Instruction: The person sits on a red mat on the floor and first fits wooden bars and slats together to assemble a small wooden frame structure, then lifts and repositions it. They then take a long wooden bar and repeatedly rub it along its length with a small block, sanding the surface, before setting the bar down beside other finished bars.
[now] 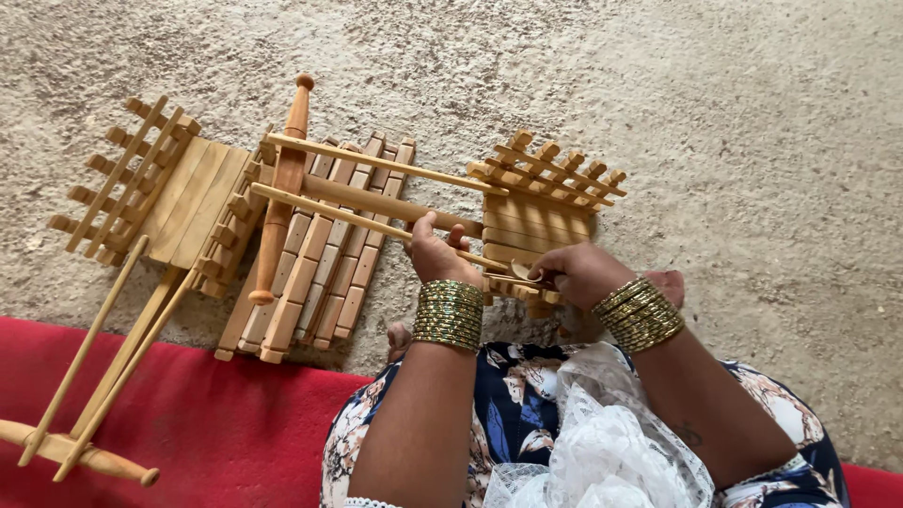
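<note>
A pale wooden lattice piece with slim rods [541,202] is being steadied on the rough grey floor [752,141] just ahead of both hands. The left hand [440,252] is being kept closed around one long rod, its fingers wrapped over the stick. The right hand [583,273] is being pressed, fingers curled tight, onto the near edge of the lattice, where a small wooden part is being pinched; what exactly it is cannot be told. Judging from this, the rod should be held level while the joint is being worked. To the left of the left hand, a slatted wooden panel [315,263] and a turned wooden spindle [282,188] are lying.
</note>
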